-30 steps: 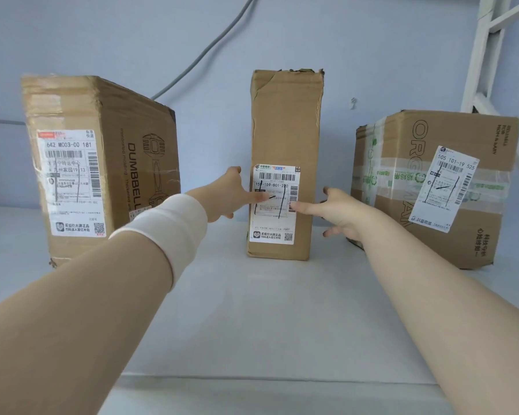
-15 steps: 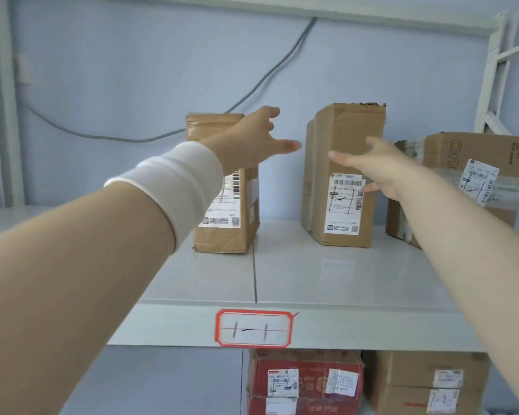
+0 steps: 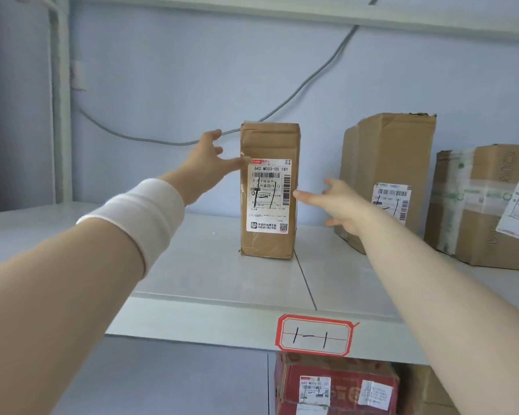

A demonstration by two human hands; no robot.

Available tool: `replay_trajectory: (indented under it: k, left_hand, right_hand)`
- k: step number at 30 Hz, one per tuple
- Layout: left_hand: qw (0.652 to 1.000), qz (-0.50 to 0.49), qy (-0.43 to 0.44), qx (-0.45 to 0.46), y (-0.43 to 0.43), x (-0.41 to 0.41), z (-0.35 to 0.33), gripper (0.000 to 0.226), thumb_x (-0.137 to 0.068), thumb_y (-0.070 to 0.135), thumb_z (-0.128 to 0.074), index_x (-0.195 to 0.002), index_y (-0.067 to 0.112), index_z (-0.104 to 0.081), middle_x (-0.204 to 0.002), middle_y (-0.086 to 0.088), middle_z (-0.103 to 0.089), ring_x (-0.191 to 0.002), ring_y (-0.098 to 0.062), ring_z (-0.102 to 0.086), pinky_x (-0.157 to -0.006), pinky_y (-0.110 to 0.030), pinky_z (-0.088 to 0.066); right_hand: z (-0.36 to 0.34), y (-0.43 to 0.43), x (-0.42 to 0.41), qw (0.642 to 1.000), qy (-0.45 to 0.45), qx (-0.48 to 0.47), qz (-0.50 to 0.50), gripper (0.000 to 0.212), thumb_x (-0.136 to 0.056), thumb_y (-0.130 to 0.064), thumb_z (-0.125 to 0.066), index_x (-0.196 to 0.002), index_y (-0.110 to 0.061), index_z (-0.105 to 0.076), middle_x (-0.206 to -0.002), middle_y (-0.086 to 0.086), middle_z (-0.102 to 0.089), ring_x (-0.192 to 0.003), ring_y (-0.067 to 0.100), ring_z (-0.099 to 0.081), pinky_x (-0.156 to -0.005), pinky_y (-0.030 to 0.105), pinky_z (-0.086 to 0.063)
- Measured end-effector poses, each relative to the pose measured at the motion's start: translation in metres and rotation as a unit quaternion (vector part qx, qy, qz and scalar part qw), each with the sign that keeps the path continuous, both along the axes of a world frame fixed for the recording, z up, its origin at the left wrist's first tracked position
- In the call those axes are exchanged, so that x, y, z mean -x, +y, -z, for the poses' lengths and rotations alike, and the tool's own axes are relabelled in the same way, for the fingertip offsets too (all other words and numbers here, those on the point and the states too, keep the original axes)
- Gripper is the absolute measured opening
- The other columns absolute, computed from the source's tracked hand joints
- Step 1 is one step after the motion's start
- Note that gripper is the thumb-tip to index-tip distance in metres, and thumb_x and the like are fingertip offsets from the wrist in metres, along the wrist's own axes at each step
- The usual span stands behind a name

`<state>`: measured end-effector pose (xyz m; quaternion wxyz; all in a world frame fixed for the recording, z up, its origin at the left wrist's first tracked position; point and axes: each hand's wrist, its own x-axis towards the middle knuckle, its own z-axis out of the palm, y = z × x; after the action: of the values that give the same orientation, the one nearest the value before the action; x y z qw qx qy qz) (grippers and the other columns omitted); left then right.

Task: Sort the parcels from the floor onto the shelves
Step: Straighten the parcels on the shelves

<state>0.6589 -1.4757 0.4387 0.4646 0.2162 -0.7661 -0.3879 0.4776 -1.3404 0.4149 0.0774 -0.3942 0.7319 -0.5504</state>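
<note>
parcel [image 3: 268, 139]: upright on shelf [image 3: 222, 280], long axis vertical, sits between both hands | left hand [image 3: 206, 166]: spread wide, empty, thumb at parcel's left edge, parcel just to its right | right hand [image 3: 340, 203]: spread, empty, fingertip near right edge, contact unclear | left looks nearer; judgement: a two-sided squeeze needs the right hand to close in

Three brown parcels [image 3: 268, 190] [image 3: 390, 163] [image 3: 486, 205] on upper shelf [image 3: 207, 265], one red parcel [image 3: 336, 381], two hands [image 3: 204, 163] [image 3: 342, 202]
</note>
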Motion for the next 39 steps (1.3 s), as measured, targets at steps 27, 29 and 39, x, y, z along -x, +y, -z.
replay_trajectory:
  k: [27,29,39]
  left_hand:
    - [0.957,0.163,-0.239,-0.036,-0.085,0.088,0.054,0.067,-0.079,0.021,-0.073,-0.133,0.013,-0.035,-0.129,-0.001,-0.054,-0.113,-0.021,-0.057,-0.081,-0.041,-0.058]
    - [0.957,0.158,-0.24,-0.034,-0.092,0.093,0.054,0.065,-0.079,0.021,-0.073,-0.132,0.012,-0.035,-0.128,-0.001,-0.053,-0.112,-0.023,-0.057,-0.082,-0.041,-0.057]
    - [0.955,0.16,-0.247,-0.037,-0.111,0.11,0.054,0.066,-0.079,0.024,-0.073,-0.129,0.011,-0.033,-0.128,-0.002,-0.053,-0.109,-0.028,-0.06,-0.086,-0.043,-0.055]
  right_hand:
    - [0.036,-0.086,0.063,0.99,0.001,-0.09,-0.107,0.1,-0.07,-0.02,-0.081,-0.149,-0.029,-0.019,-0.145,0.006,-0.041,-0.123,0.024,-0.051,-0.089,0.049,-0.054]
    - [0.038,-0.091,0.067,0.991,-0.003,-0.088,-0.103,0.1,-0.071,-0.018,-0.08,-0.149,-0.028,-0.018,-0.146,0.006,-0.04,-0.125,0.024,-0.05,-0.089,0.048,-0.053]
    - [0.039,-0.106,0.083,0.991,-0.014,-0.083,-0.105,0.097,-0.071,-0.017,-0.08,-0.148,-0.026,-0.022,-0.145,0.005,-0.042,-0.126,0.022,-0.049,-0.084,0.046,-0.056]
